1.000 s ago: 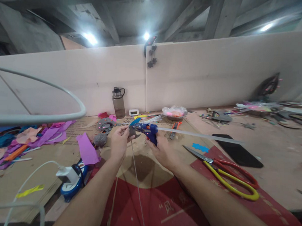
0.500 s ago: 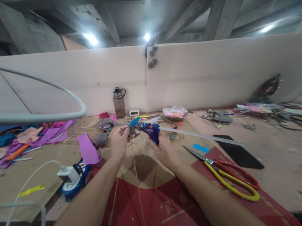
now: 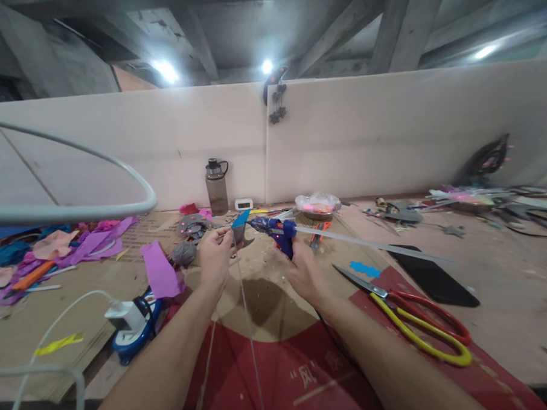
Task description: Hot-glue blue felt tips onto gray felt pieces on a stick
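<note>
Between the fingertips of my left hand is a small grey felt piece with a blue felt piece standing up at its top. A thin string runs from it down over the table toward me. My right hand is wrapped round the grip of a blue glue gun. The gun's nozzle points left, close to the felt; I cannot tell whether it touches. A long clear glue stick sticks out of its back.
Red-and-yellow-handled scissors, a blue scalloped strip and a black phone lie at right. A power strip, purple felt and grey yarn are at left. A bottle stands behind.
The glue gun has moved slightly right, drawing back from the felt with my right hand. The blue felt piece is turned a little differently, while my left hand stays nearly in place.
</note>
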A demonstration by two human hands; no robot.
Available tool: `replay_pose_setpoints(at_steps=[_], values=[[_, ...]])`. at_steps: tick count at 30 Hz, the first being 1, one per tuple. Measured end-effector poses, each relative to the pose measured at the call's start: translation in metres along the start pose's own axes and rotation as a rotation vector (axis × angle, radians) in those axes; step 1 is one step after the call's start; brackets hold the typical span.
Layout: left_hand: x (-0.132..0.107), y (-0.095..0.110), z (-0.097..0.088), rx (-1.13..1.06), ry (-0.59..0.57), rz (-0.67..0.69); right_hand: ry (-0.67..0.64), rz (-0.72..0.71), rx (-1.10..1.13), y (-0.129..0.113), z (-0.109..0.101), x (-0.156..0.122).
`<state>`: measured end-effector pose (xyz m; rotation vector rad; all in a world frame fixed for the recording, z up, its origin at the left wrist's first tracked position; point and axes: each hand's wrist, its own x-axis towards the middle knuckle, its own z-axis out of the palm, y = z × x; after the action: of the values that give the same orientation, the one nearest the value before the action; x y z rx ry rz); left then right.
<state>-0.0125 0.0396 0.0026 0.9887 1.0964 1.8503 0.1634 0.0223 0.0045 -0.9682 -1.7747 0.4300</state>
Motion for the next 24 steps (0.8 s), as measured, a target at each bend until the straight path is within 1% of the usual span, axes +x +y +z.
replay_pose_setpoints(at_steps=[7, 14, 18, 21, 23, 24], values=[[0.000, 0.000, 0.001, -0.016, 0.007, -0.009, -0.038, 0.044, -0.013, -0.002, 0.000, -0.001], [-0.001, 0.001, 0.001, -0.038, -0.028, 0.004, 0.004, 0.007, -0.016, -0.001, -0.001, 0.000], [-0.001, 0.004, 0.002, -0.059, -0.009, -0.017, 0.000, 0.022, -0.009, 0.000, -0.001, 0.000], [-0.002, 0.006, 0.003, -0.089, -0.005, -0.043, 0.059, 0.050, 0.031, 0.009, 0.002, 0.001], [-0.002, 0.006, 0.002, -0.101, -0.003, -0.062, 0.079, 0.120, 0.078, 0.020, 0.006, 0.004], [-0.002, 0.006, 0.002, -0.102, -0.002, -0.070, 0.057, 0.184, 0.102, 0.027, 0.008, 0.006]])
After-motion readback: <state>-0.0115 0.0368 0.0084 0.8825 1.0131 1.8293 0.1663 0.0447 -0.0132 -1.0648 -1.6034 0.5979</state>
